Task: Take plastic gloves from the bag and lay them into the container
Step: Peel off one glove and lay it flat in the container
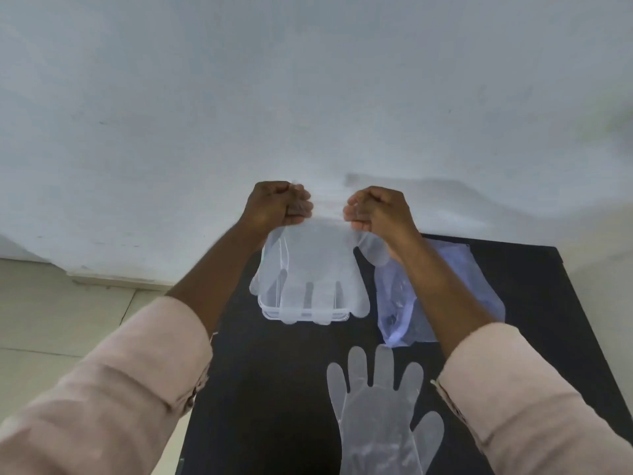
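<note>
Both my hands hold one clear plastic glove (315, 269) by its cuff, raised above the table with its fingers hanging down. My left hand (277, 204) pinches the cuff's left corner, my right hand (376, 210) the right corner. Behind the hanging glove stands a clear plastic container (270, 311), mostly hidden; only its near rim shows. To the right lies the bluish plastic bag (469, 289), partly behind my right forearm. A second clear glove (380, 406) lies flat on the black table near me, fingers pointing away.
The black table (267, 389) stands against a white wall (308, 97). Beige floor tiles (61, 320) show past the table's left edge. My pink sleeves fill the lower corners.
</note>
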A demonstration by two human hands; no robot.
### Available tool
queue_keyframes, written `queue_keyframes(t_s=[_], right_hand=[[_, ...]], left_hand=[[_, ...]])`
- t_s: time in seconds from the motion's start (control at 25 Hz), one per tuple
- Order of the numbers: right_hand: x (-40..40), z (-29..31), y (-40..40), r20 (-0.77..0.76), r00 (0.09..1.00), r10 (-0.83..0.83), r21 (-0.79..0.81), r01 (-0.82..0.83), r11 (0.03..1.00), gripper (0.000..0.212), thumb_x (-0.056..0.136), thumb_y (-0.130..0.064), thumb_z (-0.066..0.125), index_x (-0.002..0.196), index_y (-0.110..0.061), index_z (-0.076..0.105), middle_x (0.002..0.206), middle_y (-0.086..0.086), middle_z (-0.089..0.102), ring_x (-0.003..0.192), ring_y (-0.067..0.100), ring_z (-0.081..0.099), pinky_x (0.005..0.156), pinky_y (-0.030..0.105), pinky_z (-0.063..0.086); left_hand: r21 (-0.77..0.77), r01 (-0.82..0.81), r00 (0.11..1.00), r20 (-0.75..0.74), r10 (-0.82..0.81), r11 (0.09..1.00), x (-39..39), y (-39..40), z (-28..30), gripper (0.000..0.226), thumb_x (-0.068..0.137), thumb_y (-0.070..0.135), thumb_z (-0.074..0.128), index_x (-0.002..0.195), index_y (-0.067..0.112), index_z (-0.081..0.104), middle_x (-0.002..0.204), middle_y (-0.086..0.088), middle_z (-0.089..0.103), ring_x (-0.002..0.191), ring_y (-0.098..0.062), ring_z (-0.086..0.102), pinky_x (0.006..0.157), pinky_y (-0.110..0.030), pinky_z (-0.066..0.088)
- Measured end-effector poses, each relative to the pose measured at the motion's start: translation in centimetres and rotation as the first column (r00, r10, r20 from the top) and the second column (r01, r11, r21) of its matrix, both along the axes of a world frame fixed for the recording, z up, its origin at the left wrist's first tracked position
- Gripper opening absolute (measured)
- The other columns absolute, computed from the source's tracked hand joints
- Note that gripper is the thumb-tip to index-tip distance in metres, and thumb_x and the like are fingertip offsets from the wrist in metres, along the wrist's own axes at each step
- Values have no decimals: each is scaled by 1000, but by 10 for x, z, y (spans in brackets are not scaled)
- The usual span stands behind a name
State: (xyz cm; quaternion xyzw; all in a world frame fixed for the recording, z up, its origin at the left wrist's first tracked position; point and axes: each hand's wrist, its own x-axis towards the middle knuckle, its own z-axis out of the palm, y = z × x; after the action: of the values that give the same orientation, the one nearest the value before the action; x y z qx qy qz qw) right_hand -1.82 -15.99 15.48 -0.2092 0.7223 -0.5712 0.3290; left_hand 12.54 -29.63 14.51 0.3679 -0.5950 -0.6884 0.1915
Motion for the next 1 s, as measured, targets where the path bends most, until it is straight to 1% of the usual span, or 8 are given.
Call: queue_keyframes(t_s=[0.24,0.4,0.52,0.64,0.76,0.84,0.92,1.0], right_hand=[[-19,-7,-79,-130,991,-36,-8,35,999,19,88,-8,54,75,-13,67,81,13,73,79,25,73,76,36,58],[-12,12,-83,-339,925,-175,-260,87,962,22,88,-8,50,78,-17,66,77,5,72,82,25,72,77,39,59],[9,1,-59,-344,906,-247,-410,92,907,20,94,-10,51,83,-13,66,82,9,71,84,26,69,78,40,56],[29,-55,-33,-317,932,-173,-305,73,950,20,97,-12,52,85,-6,66,84,13,70,81,22,64,80,46,52],[38,-98,-21,-305,944,-123,-153,79,985,24,95,-26,51,85,-9,66,79,12,69,74,24,64,76,44,53],[38,-107,-20,-335,939,-77,-80,53,995,26,95,-25,52,87,-4,66,80,16,70,75,30,64,72,35,53],[38,-110,-21,-381,924,-39,-20,33,999,20,96,-14,54,90,-2,68,82,13,72,74,17,64,66,15,48],[37,-114,-22,-434,901,-26,26,41,999,18,96,-12,54,91,-2,69,79,13,71,69,17,60,60,14,43]], left_hand=[[9,-102,995,-21,102,995,-32,-68,-4,14,93,10,52,89,9,66,83,-12,70,67,-19,71,72,-31,58],[-178,-172,961,-248,125,969,-33,-72,20,18,95,14,53,83,11,66,82,-10,70,77,-23,72,74,-31,58],[-236,-159,939,-335,73,959,-15,-50,15,21,97,16,53,82,14,68,85,-11,72,86,-27,74,75,-30,58],[-148,-73,967,-252,34,986,5,-30,-36,23,97,16,55,77,19,67,84,-9,71,84,-20,72,72,-28,55],[-113,-38,996,-87,29,993,12,-26,-86,19,96,16,57,82,9,68,82,-6,70,79,-12,72,72,-24,56],[-144,-19,1000,-22,16,989,11,-29,-104,18,95,18,59,84,10,69,81,-8,70,79,-14,71,72,-24,58],[-218,34,999,37,-27,975,9,-31,-114,19,96,23,58,85,14,71,81,-8,71,79,-17,71,73,-25,58],[-378,135,985,151,-82,916,8,-30,-123,22,97,28,56,85,15,71,77,-1,71,72,-15,68,70,-27,56]])
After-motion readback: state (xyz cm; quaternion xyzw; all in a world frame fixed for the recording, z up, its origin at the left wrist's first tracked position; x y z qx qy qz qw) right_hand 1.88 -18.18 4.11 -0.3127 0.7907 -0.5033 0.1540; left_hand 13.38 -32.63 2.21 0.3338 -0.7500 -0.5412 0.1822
